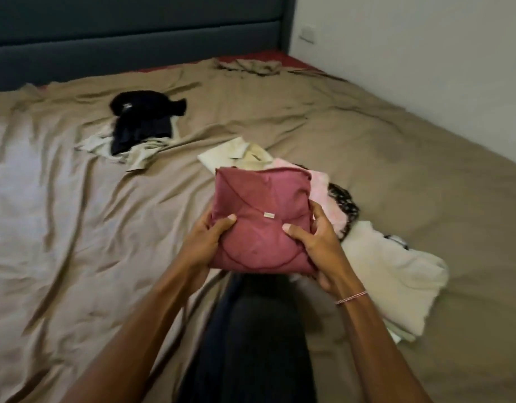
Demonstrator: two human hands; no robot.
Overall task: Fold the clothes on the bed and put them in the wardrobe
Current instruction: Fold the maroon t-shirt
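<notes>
Holding: left hand point(204, 242) and right hand point(317, 242) grip folded maroon fabric garment point(259, 196)
Nearby: crumpled black garment point(146, 114)
Surface: wrinkled tan bedsheet point(76, 213)

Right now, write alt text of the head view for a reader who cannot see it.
The left hand and right hand grip a folded dark red garment over a rumpled tan sheet. Pale clothes lie behind and right of it; a black garment lies farther off, toward the headboard.
</notes>
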